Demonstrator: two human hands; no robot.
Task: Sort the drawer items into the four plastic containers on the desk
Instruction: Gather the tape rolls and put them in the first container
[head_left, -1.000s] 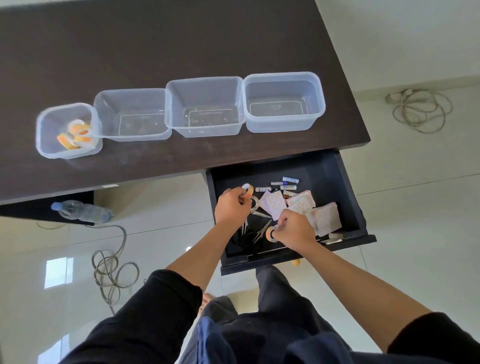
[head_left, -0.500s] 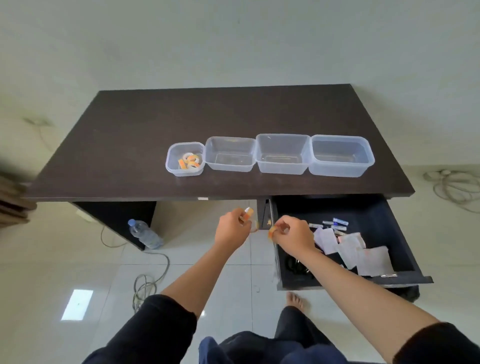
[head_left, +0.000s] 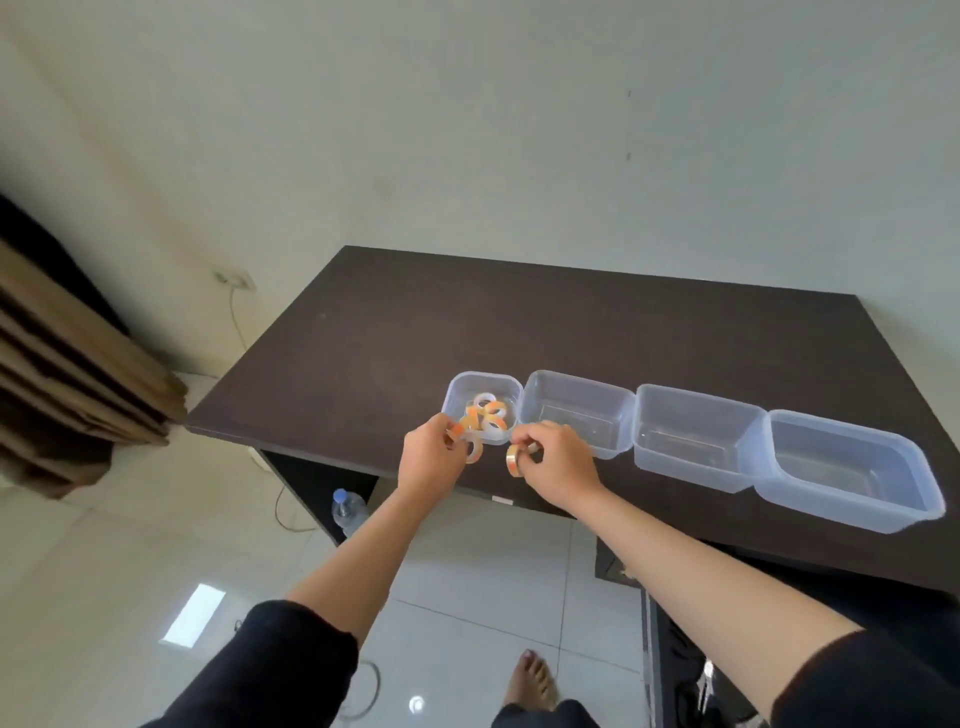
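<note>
- Hands first, nearest me: my left hand (head_left: 431, 457) and right hand (head_left: 558, 460) both reach fwd over the desk's (head_left: 571, 322) front edge, forearms bare, black sleeves pushed up.
- Left fingers curl round a small tape roll (head_left: 474, 450), pale w/ orange end, held just at the near wall of the small container (head_left: 484, 408).
- Right fingers pinch another tape roll (head_left: 514, 459), clear-yellowish ring on edge, just right of the first, not yet in.
- Small container, leftmost: several tape rolls inside, whitish and orange, piled loose.
- Next three tubs to the right (head_left: 579, 413), (head_left: 696, 436), (head_left: 847, 467): clear plastic, touching in a row, nothing in them that I can see.
</note>
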